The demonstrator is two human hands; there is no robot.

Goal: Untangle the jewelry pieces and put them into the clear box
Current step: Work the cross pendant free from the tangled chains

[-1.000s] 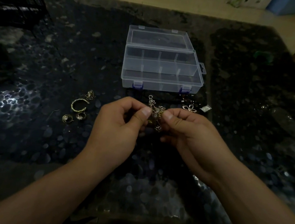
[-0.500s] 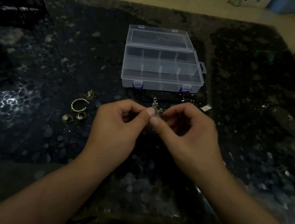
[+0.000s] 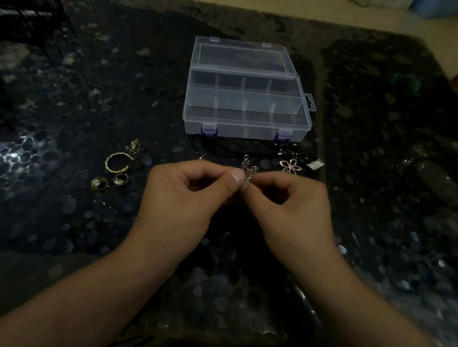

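Pinching the tangled jewelry cluster [image 3: 249,170] between your left hand [image 3: 187,194] and right hand [image 3: 289,209], fingers curled tight round it, you hold it just in front of the clear box [image 3: 245,123], which sits lid-open on the dark table [image 3: 392,193], its divided compartments showing nothing inside.

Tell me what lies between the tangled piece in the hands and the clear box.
Nothing raised blocks the way. The tangled piece, pinched by the left hand and right hand, is just short of the clear box, lid open. Only a dark cord lies flat on the table between.
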